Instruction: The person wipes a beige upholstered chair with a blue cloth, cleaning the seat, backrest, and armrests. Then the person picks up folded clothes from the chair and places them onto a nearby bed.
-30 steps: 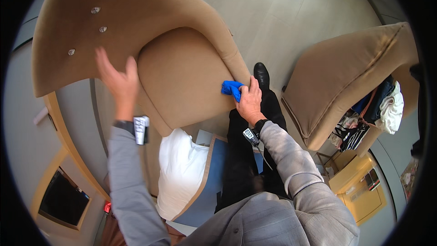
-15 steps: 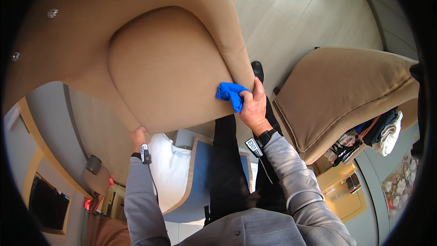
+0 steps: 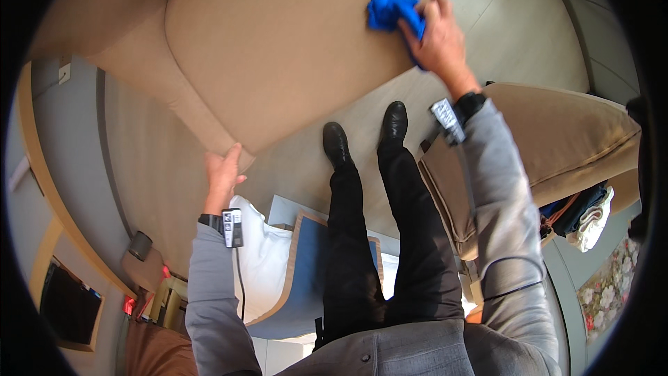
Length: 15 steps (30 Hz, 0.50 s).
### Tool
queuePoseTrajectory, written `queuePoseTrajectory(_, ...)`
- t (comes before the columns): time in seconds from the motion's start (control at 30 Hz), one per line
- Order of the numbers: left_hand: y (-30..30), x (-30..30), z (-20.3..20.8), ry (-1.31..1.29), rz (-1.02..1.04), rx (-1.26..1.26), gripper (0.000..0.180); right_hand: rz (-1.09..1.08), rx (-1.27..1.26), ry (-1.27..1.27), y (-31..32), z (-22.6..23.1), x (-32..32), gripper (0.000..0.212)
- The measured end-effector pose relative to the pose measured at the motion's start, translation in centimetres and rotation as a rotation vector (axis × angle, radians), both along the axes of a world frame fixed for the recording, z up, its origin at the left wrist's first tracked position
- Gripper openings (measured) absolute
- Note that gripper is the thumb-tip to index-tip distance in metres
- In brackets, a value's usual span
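A tan upholstered armchair [image 3: 278, 56] fills the upper left of the head view. Its seat front and both arm fronts face me. The front end of its left arm is gripped by my left hand [image 3: 224, 175], thumb on top. My right hand [image 3: 442, 42] is closed on a crumpled blue cloth [image 3: 391, 14] and rests at the front end of the chair's right arm. Part of the cloth lies over the seat edge; the rest is under my fingers.
To the right stands another tan upholstered seat [image 3: 550, 132] with folded clothes [image 3: 591, 216] beside it. Near my legs at lower left is a white bed [image 3: 257, 237] with a blue, tan-edged runner [image 3: 303, 271]. A wood-framed dark screen [image 3: 69, 306] is at far left.
The armchair has moved away from me and toward the top of the view, turning slightly. Both hands went with it, my right arm stretching farther forward. My shoes now show on the floor.
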<state>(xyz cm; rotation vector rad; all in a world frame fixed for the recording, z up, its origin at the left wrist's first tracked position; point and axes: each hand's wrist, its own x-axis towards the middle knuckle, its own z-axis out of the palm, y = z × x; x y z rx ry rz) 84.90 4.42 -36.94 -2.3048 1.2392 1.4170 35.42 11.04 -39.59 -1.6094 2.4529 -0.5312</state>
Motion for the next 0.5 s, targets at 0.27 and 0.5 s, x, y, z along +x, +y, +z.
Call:
queuePoseTrajectory(0.27,-2.3,-14.9,-1.0,-0.165,-0.928,-0.767,0.092,0.043,-0.238,0.383,-1.6,-2.9,-2.4,0.031)
queuePoseTrajectory(0.5,-7.7,-24.2,-5.6,-0.278,-0.968,-0.882,0.082,0.255,-0.241,-0.168,4.6,-3.4,10.9,0.020)
